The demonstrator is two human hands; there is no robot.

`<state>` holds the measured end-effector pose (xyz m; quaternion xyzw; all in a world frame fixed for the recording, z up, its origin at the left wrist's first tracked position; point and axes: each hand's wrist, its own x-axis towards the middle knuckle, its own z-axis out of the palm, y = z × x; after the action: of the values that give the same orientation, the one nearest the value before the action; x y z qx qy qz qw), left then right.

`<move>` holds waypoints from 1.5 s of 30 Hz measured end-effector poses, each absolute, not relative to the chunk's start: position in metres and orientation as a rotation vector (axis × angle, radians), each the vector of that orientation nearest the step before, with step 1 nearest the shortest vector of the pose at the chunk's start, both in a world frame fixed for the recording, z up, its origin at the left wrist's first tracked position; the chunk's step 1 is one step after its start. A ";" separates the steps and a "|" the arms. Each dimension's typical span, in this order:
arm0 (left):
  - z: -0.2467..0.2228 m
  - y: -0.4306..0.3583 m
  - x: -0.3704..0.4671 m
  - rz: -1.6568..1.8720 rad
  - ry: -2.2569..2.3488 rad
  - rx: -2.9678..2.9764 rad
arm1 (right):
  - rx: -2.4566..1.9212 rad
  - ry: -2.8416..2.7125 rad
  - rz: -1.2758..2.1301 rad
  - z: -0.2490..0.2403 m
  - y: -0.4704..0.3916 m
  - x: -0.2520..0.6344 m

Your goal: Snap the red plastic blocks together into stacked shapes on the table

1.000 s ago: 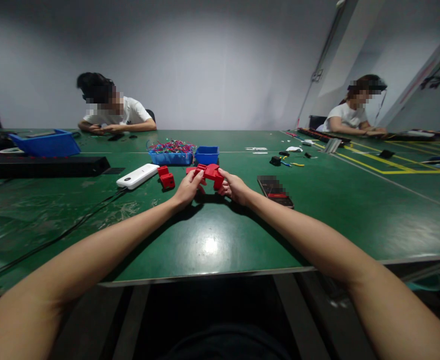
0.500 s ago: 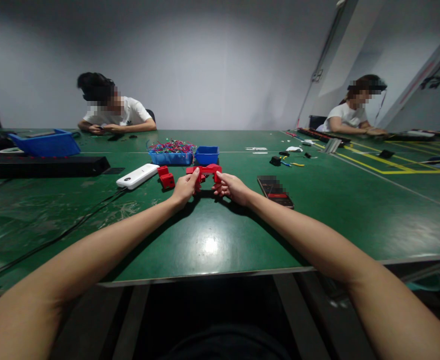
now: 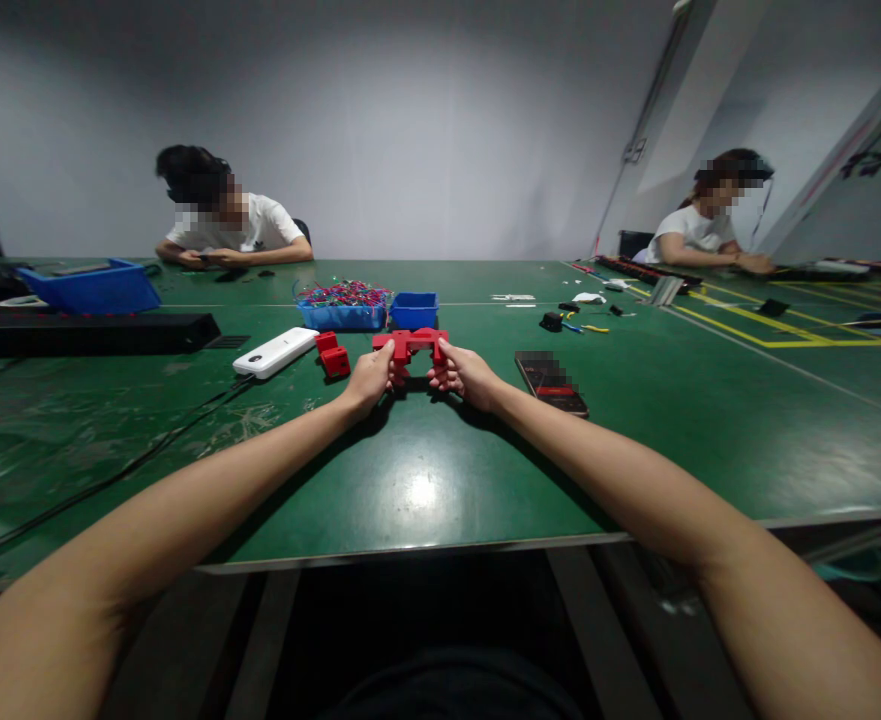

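Observation:
Between my two hands a red plastic part [image 3: 417,343] is held up over the green table [image 3: 410,450]. My left hand [image 3: 372,378] grips its left end, thumb on the near face. At the right end, the thumb and fingers of my right hand [image 3: 468,375] are closed on the same part. Another red piece [image 3: 333,357] rests on the table just left of my left hand. Beyond the held part stand a blue tray full of coloured small items [image 3: 344,315] and a smaller blue bin [image 3: 414,310].
A white power bank [image 3: 276,353] with a black cable lies left; a dark phone [image 3: 551,384] lies right. Pliers [image 3: 586,328] and black bits sit farther right. A black bar [image 3: 87,333] and blue tray [image 3: 99,287] are far left. Two people sit across the table.
The red part has turned slightly between my hands, showing more of its front. My right hand has shifted a little to the right; my left hand is nearly still.

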<state>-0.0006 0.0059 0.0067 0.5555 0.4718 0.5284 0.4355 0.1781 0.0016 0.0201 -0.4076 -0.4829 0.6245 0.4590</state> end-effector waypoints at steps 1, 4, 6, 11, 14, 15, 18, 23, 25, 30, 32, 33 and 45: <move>0.006 0.006 -0.001 1.305 1.171 1.406 | -1.000 -1.193 1.527 0.020 0.001 0.178; 0.005 0.006 -0.001 1.275 1.165 1.494 | -0.945 -1.222 1.491 0.017 0.001 0.178; 0.004 0.005 -0.001 1.257 1.165 1.549 | -0.878 -1.246 1.471 0.015 0.001 0.179; 0.007 0.004 -0.001 1.198 1.192 1.615 | -0.744 -1.266 1.446 0.013 0.000 0.179; 0.009 0.003 -0.001 1.177 1.167 1.653 | -0.725 -1.299 1.402 0.013 -0.003 0.179; 0.010 0.003 -0.002 1.170 1.147 1.665 | -0.719 -1.319 1.381 0.013 -0.004 0.179; 0.012 0.002 -0.002 1.147 1.109 1.683 | -0.680 -1.405 1.335 0.014 -0.009 0.178; 0.012 0.002 -0.002 1.135 1.101 1.703 | -0.658 -1.518 1.336 0.015 -0.015 0.177; 0.011 0.003 -0.002 1.135 1.108 1.685 | -0.657 -1.520 1.341 0.016 -0.016 0.176; 0.008 0.004 -0.002 1.169 1.146 1.594 | -0.640 -1.509 1.396 0.015 -0.014 0.178; 0.007 0.005 -0.002 1.199 1.164 1.555 | -0.622 -1.507 1.459 0.014 -0.013 0.179; 0.006 0.006 -0.002 1.220 1.170 1.540 | -0.623 -1.512 1.490 0.014 -0.014 0.179; 0.000 0.014 -0.004 1.416 1.192 1.551 | -0.721 -1.621 1.356 0.012 -0.012 0.173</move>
<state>-0.0040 0.0137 -0.0005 0.6004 0.4612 0.5481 0.3554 0.1731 -0.0118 0.0117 -0.2900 -0.6523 0.5457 0.4389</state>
